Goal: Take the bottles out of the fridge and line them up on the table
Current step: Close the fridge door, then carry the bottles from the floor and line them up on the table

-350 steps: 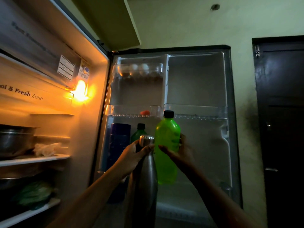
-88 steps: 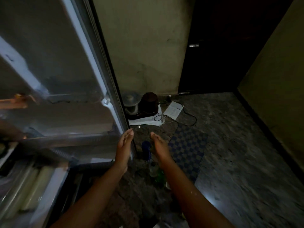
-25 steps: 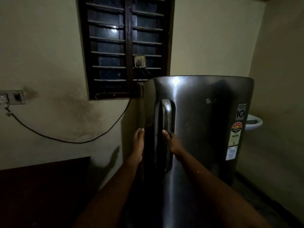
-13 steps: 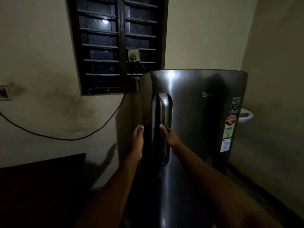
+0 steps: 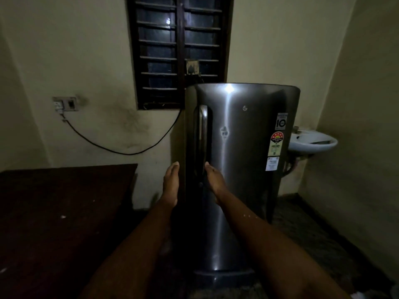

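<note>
left hand (image 5: pixel 171 184) and right hand (image 5: pixel 213 182) are held out flat, nothing held, flanking the handle (image 5: pixel 202 134) of the shut fridge (image 5: pixel 241 158); a firm grip and steady pull are advised.

Your left forearm (image 5: pixel 144 234) and right forearm (image 5: pixel 257 234) stretch out in front of you, bare, rising from the lower corners of the view and drawing closer together toward the wrists. Your left hand (image 5: pixel 171 183) is turned edge-on, fingers straight and pressed together, tips pointing forward. Your right hand (image 5: pixel 214 182) sits just to its right at the same height, fingers also straight and together, angled slightly inward. A gap separates the two hands, and neither one holds anything.
</note>
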`<state>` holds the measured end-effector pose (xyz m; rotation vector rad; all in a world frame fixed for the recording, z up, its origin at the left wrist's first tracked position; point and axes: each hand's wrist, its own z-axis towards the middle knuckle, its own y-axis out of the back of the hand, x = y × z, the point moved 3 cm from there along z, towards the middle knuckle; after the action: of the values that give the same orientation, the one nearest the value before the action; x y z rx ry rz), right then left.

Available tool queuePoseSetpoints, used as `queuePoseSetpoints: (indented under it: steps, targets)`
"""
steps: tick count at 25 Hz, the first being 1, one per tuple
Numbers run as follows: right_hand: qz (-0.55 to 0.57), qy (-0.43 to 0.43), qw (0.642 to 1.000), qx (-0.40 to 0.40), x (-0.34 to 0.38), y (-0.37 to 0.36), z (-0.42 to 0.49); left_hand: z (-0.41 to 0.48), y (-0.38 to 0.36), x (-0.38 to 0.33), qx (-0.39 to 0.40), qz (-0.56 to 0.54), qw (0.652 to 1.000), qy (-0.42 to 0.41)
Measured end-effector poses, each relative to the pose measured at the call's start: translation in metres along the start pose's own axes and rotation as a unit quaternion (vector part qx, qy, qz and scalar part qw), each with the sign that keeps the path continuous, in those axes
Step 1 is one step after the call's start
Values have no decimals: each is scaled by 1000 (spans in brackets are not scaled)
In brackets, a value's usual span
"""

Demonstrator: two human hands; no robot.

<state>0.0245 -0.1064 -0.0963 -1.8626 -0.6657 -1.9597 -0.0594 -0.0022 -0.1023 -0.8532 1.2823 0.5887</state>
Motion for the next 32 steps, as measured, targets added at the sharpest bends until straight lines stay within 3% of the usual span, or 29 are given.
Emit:
queuePoseSetpoints:
  steps: [7,12,21,27,32]
  targets:
    - [43,-25,998,34,5,3,-144,-145,55,-26,-47,-1,999,21]
    - [71,-20,996,58,4,-4,-265,-260,100,-29,-31,3,999,33]
    - [39,-63,993,92,-35,14,-518,-517,178,-10,-52,20,994,98]
    - [29,-87,988,121,-60,49,-630,-642,188,5,-87,2,989,116]
    - [38,-94,986,134,-106,110,-706,-751,153,25,-140,20,984,105]
